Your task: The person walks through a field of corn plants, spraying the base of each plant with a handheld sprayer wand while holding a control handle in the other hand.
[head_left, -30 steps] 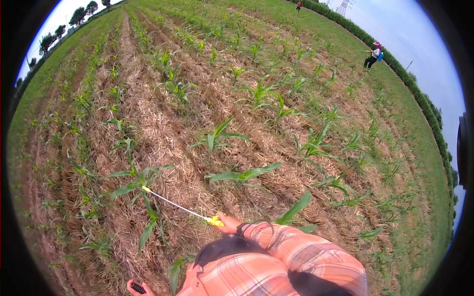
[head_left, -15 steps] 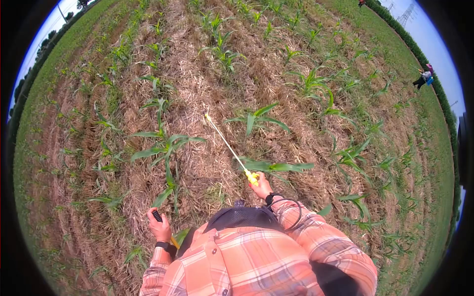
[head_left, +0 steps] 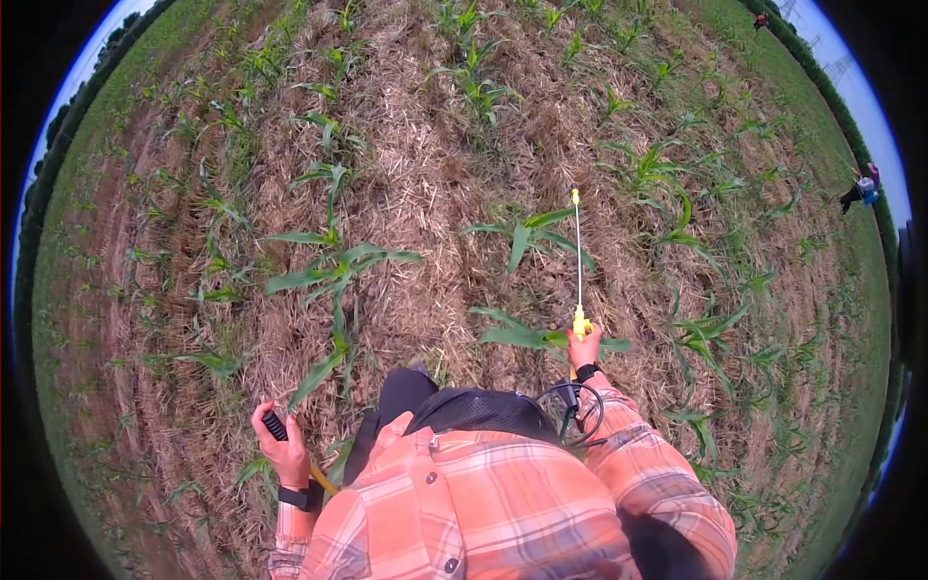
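My right hand (head_left: pixel 584 346) is closed around the yellow handle of a spray wand (head_left: pixel 579 261). The thin pale wand points away from me, its yellow nozzle (head_left: pixel 575 197) just right of a young corn plant (head_left: pixel 522 237). A broad-leaved corn plant (head_left: pixel 517 334) lies beside and partly behind the handle. Down at the left, my left hand (head_left: pixel 284 449) is wrapped around a black ribbed grip (head_left: pixel 275 426). A yellow bar (head_left: pixel 323 480) shows below that wrist. A dark hose (head_left: pixel 592 425) loops near my right forearm. Whether spray leaves the nozzle cannot be made out.
Rows of young corn run ahead over dry straw (head_left: pixel 406 193). Another corn plant (head_left: pixel 338 266) stands ahead at left. At far right is a person (head_left: pixel 857 193) carrying something blue; another person (head_left: pixel 761 20) is farther off. My dark-clad knee (head_left: pixel 401 394) shows below.
The wand has swung right, from pointing forward-left to nearly straight ahead, as my right hand moved right. My left hand has shifted slightly left, still holding the black grip.
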`<state>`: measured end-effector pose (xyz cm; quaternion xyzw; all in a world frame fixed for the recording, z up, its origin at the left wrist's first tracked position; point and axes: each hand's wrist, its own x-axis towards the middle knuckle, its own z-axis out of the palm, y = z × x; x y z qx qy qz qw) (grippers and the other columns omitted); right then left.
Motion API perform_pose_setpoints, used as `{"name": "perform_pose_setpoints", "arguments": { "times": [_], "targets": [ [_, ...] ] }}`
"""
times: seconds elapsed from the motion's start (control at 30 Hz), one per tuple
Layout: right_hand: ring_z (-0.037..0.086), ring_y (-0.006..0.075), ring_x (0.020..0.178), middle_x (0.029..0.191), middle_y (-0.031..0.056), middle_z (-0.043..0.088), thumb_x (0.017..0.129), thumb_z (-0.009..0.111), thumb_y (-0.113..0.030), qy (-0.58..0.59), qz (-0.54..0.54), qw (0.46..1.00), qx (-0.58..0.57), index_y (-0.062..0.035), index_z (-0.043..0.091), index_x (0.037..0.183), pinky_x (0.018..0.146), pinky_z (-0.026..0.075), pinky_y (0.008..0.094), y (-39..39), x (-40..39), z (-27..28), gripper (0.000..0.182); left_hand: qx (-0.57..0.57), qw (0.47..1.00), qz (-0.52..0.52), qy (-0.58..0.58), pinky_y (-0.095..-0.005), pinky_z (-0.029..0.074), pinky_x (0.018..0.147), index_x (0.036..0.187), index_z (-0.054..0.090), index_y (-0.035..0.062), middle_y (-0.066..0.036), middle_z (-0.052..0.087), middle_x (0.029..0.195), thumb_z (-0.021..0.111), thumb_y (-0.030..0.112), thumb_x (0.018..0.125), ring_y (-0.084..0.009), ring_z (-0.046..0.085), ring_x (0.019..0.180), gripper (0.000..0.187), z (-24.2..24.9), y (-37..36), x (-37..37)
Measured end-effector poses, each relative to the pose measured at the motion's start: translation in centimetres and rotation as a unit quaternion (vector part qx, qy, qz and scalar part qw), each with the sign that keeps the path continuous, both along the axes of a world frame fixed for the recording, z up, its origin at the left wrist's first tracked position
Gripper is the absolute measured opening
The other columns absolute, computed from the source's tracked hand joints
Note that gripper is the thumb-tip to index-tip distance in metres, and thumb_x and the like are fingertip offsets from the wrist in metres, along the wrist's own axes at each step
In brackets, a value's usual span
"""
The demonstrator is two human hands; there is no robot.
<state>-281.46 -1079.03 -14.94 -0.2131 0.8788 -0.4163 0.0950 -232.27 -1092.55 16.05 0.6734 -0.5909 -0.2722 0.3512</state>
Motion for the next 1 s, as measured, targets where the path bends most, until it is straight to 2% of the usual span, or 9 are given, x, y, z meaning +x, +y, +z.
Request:
{"name": "perform_pose_setpoints", "arguments": {
  "times": [0.03, 0.2, 0.27, 0.33, 0.43, 0.7, 0.83, 0.9, 1.0],
  "targets": [
    [0.050, 0.0319, 0.089, 0.098, 0.0199, 0.049, 0.065, 0.066, -0.016, -0.182, -0.050, 0.982, 0.026, 0.0000, 0.032, 0.111, 0.078, 0.039, 0.0356, -0.7, 0.0, 2.3, 0.059, -0.013, 1.000, -0.006, -0.023, -0.0245, 0.035, 0.050, 0.101, 0.043, 0.0072, -0.003, 0.044, 0.067, 0.049, 0.003, 0.075, -0.0109, 0.042, 0.054, 0.028, -0.5, -0.9, -0.1],
    [0.051, 0.0322, 0.089, 0.097, 0.0192, 0.051, 0.064, 0.067, -0.016, -0.117, -0.011, 0.991, 0.068, -0.0016, 0.034, 0.111, 0.076, 0.040, 0.0368, -6.5, 1.4, 1.6, 0.059, -0.064, 0.994, -0.076, -0.043, -0.0327, 0.038, 0.056, 0.099, 0.043, 0.0066, -0.011, 0.048, 0.077, 0.050, 0.004, 0.073, -0.0221, 0.047, 0.060, 0.028, -8.0, -8.4, -2.7],
    [0.052, 0.0174, 0.047, 0.069, 0.0093, 0.054, 0.067, 0.064, -0.016, -0.105, 0.050, 0.991, 0.063, -0.0074, 0.032, 0.111, 0.041, 0.041, 0.0296, -9.7, 2.8, 1.1, 0.055, -0.040, 0.995, -0.076, -0.043, -0.0336, 0.039, 0.057, 0.098, 0.043, 0.0063, -0.013, 0.048, 0.073, 0.049, 0.003, 0.072, -0.0252, 0.049, 0.061, 0.027, -9.9, -11.2, -3.6],
    [0.055, 0.0190, 0.055, 0.077, 0.0117, 0.055, 0.066, 0.065, -0.019, -0.027, 0.097, 0.992, 0.078, -0.0070, 0.033, 0.111, 0.050, 0.045, 0.0315, -13.5, 5.3, 3.2, 0.056, -0.041, 0.996, -0.067, -0.032, -0.0348, 0.039, 0.054, 0.097, 0.042, 0.0066, -0.012, 0.046, 0.067, 0.048, 0.003, 0.071, -0.0250, 0.049, 0.058, 0.027, -10.1, -13.7, -3.5],
    [0.054, 0.0340, 0.086, 0.093, 0.0202, 0.054, 0.066, 0.064, -0.027, -0.122, 0.138, 0.978, 0.100, -0.0059, 0.031, 0.114, 0.073, 0.043, 0.0382, -19.3, 8.9, 7.6, 0.062, 0.011, 0.997, -0.066, -0.046, -0.0348, 0.037, 0.049, 0.096, 0.042, 0.0068, -0.010, 0.045, 0.061, 0.048, 0.004, 0.070, -0.0238, 0.047, 0.050, 0.027, -11.3, -17.4, -2.7],
    [0.052, 0.0366, 0.090, 0.099, 0.0222, 0.052, 0.072, 0.060, -0.028, -0.172, 0.388, 0.896, 0.135, -0.0074, 0.024, 0.119, 0.077, 0.042, 0.0393, -29.1, 13.8, 11.2, 0.063, -0.047, 0.995, -0.093, 0.000, -0.0357, 0.038, 0.056, 0.096, 0.041, 0.0048, -0.013, 0.048, 0.073, 0.050, 0.004, 0.067, -0.0274, 0.048, 0.060, 0.030, -9.2, -25.1, -1.6],
    [0.049, 0.0358, 0.096, 0.106, 0.0238, 0.048, 0.072, 0.059, -0.028, -0.199, 0.491, 0.838, 0.129, -0.0059, 0.021, 0.120, 0.082, 0.039, 0.0371, -32.4, 14.6, 15.6, 0.065, -0.022, 0.998, -0.063, 0.024, -0.0240, 0.032, 0.054, 0.100, 0.039, 0.0052, -0.003, 0.037, 0.075, 0.047, -0.001, 0.069, -0.0100, 0.036, 0.060, 0.032, -4.8, -26.0, 1.8],
    [0.049, 0.0353, 0.097, 0.107, 0.0240, 0.048, 0.072, 0.060, -0.027, -0.214, 0.490, 0.832, 0.146, -0.0042, 0.021, 0.120, 0.082, 0.039, 0.0367, -33.7, 14.5, 15.2, 0.066, -0.052, 0.997, -0.044, 0.030, -0.0309, 0.042, 0.070, 0.103, 0.045, 0.0024, -0.013, 0.049, 0.094, 0.060, 0.010, 0.073, -0.0223, 0.048, 0.080, 0.034, -2.1, -26.1, 3.5],
    [0.050, 0.0348, 0.095, 0.105, 0.0239, 0.049, 0.071, 0.061, -0.026, -0.152, 0.514, 0.843, 0.035, 0.0004, 0.019, 0.120, 0.082, 0.039, 0.0367, -35.3, 14.1, 12.6, 0.069, -0.113, 0.990, -0.062, -0.052, -0.0301, 0.041, 0.072, 0.102, 0.044, 0.0018, -0.014, 0.048, 0.093, 0.059, 0.008, 0.074, -0.0221, 0.048, 0.082, 0.032, -4.3, -28.1, 3.5]
  ]
}}
